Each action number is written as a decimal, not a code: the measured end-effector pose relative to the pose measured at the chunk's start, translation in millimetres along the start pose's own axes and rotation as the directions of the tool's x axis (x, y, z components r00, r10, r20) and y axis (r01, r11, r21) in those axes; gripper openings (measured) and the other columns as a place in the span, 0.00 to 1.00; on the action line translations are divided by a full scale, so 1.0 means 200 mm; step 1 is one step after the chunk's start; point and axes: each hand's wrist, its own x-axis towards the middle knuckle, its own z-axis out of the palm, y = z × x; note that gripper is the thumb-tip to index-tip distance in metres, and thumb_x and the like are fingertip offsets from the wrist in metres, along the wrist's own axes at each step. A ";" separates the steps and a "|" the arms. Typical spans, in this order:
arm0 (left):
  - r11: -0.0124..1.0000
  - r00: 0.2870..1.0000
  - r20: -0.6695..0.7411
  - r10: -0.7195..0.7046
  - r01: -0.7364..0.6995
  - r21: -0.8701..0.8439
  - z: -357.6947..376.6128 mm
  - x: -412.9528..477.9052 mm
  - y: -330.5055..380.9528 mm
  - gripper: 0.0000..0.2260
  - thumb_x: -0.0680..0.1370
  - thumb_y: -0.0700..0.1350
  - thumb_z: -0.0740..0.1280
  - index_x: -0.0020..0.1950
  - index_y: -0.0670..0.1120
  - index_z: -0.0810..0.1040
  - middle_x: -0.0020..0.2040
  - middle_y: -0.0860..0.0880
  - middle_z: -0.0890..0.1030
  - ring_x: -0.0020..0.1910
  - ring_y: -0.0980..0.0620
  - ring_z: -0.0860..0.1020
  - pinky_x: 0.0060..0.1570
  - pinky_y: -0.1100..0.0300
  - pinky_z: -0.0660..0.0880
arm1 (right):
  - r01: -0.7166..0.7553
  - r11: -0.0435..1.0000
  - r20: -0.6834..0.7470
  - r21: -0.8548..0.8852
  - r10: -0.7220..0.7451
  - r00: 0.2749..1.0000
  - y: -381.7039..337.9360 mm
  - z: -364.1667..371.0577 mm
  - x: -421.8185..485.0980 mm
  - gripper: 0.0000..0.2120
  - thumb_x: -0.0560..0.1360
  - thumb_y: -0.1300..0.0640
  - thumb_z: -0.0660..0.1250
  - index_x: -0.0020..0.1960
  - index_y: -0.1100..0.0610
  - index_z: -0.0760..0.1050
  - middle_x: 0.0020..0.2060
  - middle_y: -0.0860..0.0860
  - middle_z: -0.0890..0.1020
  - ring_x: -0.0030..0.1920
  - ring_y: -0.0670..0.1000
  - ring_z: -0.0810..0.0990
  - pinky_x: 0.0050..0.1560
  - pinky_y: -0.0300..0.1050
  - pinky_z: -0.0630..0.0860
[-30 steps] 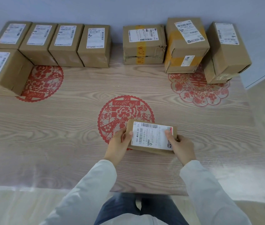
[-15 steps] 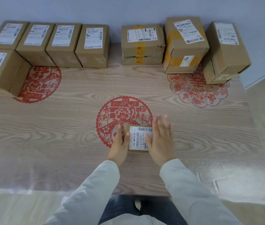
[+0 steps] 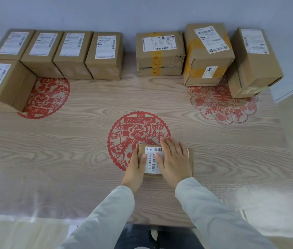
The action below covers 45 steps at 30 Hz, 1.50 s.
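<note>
A small flat cardboard parcel (image 3: 152, 161) with a white barcode label lies on the wooden table (image 3: 70, 150) near the front middle, partly over a red paper-cut roundel (image 3: 133, 130). My left hand (image 3: 135, 167) holds its left edge, thumb on the label. Flat on top of the label lies my right hand (image 3: 175, 159), fingers straight, covering most of the parcel's right part.
Several labelled cardboard boxes line the far edge: a row at the back left (image 3: 74, 53), one at the far left (image 3: 4, 85), three at the back right (image 3: 160, 53) (image 3: 207, 53) (image 3: 255, 60). Two more red roundels (image 3: 47, 97) (image 3: 223, 105) mark the table. A wall stands behind.
The parcel was gripped by both hands at its two ends a second ago. My right hand has since come onto its top and now lies flat on the label; the left stays at the left edge.
</note>
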 end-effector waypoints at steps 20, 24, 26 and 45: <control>0.988 0.967 -0.236 -0.096 0.064 -0.139 0.02 -0.16 -0.06 0.32 0.81 0.57 0.56 0.78 0.55 0.41 0.77 0.55 0.55 0.76 0.53 0.55 0.71 0.57 0.52 | -0.038 0.899 0.021 0.437 0.032 0.999 0.25 -0.24 0.05 0.23 0.81 0.49 0.55 0.74 0.55 0.63 0.74 0.49 0.64 0.75 0.48 0.58 0.72 0.41 0.51; 0.964 0.915 -0.381 -0.130 0.026 -0.266 0.15 -0.25 -0.08 0.38 0.75 0.67 0.59 0.77 0.60 0.40 0.78 0.57 0.53 0.76 0.56 0.54 0.75 0.49 0.52 | -0.094 0.809 0.083 0.580 0.056 0.995 0.41 -0.29 0.11 0.22 0.81 0.49 0.56 0.72 0.56 0.65 0.73 0.51 0.66 0.74 0.49 0.61 0.73 0.45 0.56; 0.932 0.873 -0.432 -0.228 0.067 -0.357 0.27 -0.30 -0.06 0.37 0.77 0.63 0.57 0.77 0.57 0.38 0.78 0.55 0.49 0.77 0.55 0.51 0.75 0.52 0.51 | -0.105 0.772 0.151 0.627 0.011 0.988 0.47 -0.30 0.11 0.22 0.81 0.49 0.57 0.72 0.55 0.66 0.73 0.51 0.66 0.74 0.48 0.61 0.74 0.47 0.56; 0.757 0.795 -0.420 -0.438 0.075 -0.649 0.93 -0.31 0.13 0.34 0.80 0.58 0.59 0.79 0.48 0.46 0.78 0.52 0.55 0.75 0.51 0.59 0.75 0.52 0.57 | -0.189 0.726 0.485 0.661 -0.221 0.846 0.63 -0.25 0.14 0.25 0.80 0.45 0.58 0.74 0.52 0.63 0.72 0.47 0.67 0.72 0.48 0.65 0.69 0.41 0.59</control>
